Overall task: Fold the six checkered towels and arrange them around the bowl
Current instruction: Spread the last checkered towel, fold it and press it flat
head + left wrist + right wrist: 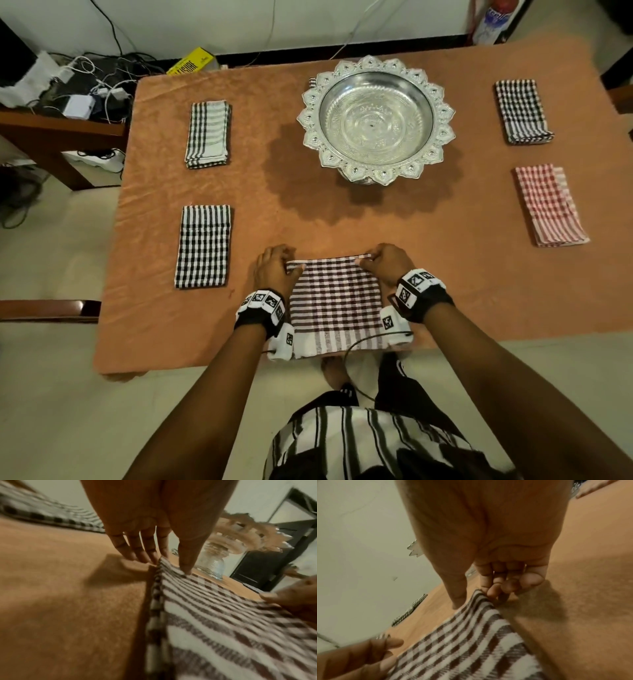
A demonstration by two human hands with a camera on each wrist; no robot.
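Observation:
A brown-and-white checkered towel [335, 301] lies at the table's near edge, folded into a square. My left hand [274, 267] pinches its far left corner [162, 562] between thumb and fingers. My right hand [388, 262] pinches its far right corner [476, 595]. The silver pedestal bowl [375, 118] stands at the far middle of the table. Folded towels lie around it: two black-and-white ones on the left [208, 134] [203, 246], a black-and-white one [522, 111] and a red-and-white one [548, 205] on the right. A sliver of another towel [312, 82] shows behind the bowl.
The table wears an orange-brown cloth [274, 192]. A wooden side table [51, 133] with cables and adapters stands at the far left. A yellow box [193, 61] lies on the floor behind the table. A spray can [493, 20] stands at the far right.

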